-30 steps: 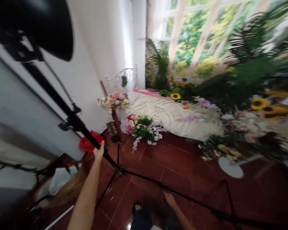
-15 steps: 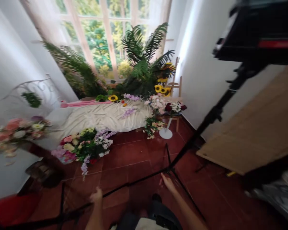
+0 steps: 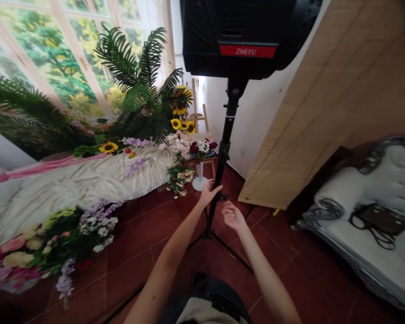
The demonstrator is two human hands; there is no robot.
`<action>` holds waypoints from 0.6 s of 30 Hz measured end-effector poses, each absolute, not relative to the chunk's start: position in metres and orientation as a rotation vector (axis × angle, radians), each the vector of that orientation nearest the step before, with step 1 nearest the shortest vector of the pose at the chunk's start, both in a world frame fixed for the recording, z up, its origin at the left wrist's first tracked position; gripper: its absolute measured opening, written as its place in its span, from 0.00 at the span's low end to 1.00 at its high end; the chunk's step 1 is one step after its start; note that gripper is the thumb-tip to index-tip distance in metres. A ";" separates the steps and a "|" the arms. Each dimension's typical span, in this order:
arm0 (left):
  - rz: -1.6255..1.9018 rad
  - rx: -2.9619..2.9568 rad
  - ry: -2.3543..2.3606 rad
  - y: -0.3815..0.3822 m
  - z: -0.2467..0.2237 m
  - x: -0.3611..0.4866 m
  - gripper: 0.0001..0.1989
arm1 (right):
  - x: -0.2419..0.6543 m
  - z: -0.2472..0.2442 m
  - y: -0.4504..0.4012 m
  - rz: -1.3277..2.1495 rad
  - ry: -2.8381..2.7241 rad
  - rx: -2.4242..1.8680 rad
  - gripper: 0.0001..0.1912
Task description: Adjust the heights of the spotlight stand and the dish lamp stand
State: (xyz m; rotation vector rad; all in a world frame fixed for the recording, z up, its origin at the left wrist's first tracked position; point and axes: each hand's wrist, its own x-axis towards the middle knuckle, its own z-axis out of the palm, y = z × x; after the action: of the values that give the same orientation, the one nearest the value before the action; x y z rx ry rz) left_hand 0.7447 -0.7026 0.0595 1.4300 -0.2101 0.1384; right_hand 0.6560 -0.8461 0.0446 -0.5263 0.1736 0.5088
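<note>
My left hand (image 3: pixel 209 192) is wrapped round the black pole of a light stand (image 3: pixel 218 173), its thumb by the pole and some fingers hidden behind it. Just right of the pole, my right hand (image 3: pixel 234 217) has its fingers loosely curled inward, and nothing shows in them. Its fingertips are close below a small black knob (image 3: pixel 223 196) on the pole; whether they touch it I cannot tell. On top of the stand sits a big black studio light (image 3: pixel 249 31) with a red label reading ZHEYU. The stand's tripod legs spread over the floor below my hands.
Left lie a cream-draped bed (image 3: pixel 87 180) and a flower arrangement (image 3: pixel 54 238). Behind stand palm leaves (image 3: pixel 138 81), sunflowers (image 3: pixel 180 123) and a white-based flower stand (image 3: pixel 200 183). A tan backdrop (image 3: pixel 286 135) leans right, beside a white tufted sofa (image 3: pixel 351 198) bearing a dark handbag (image 3: pixel 381 219).
My view has swung right. My left hand has gone from the thin black pole at lower left to the light stand's upright. My right hand has risen beside it.
</note>
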 end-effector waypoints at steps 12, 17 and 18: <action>0.188 1.565 0.112 -0.749 0.057 0.766 0.17 | 0.701 0.073 -0.862 0.602 0.136 -0.652 0.15; 0.193 1.574 0.173 -0.754 0.053 0.769 0.14 | 0.705 0.074 -0.867 0.660 0.118 -0.582 0.13; 0.182 1.564 0.176 -0.754 0.052 0.770 0.14 | 0.706 0.074 -0.868 0.661 0.113 -0.564 0.13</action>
State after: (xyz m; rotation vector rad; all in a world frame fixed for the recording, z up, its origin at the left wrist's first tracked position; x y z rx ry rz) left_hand 0.7695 -0.7540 0.0521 1.5644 0.1760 0.1819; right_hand 0.7057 -0.8681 0.0741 -0.5640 0.1126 0.6611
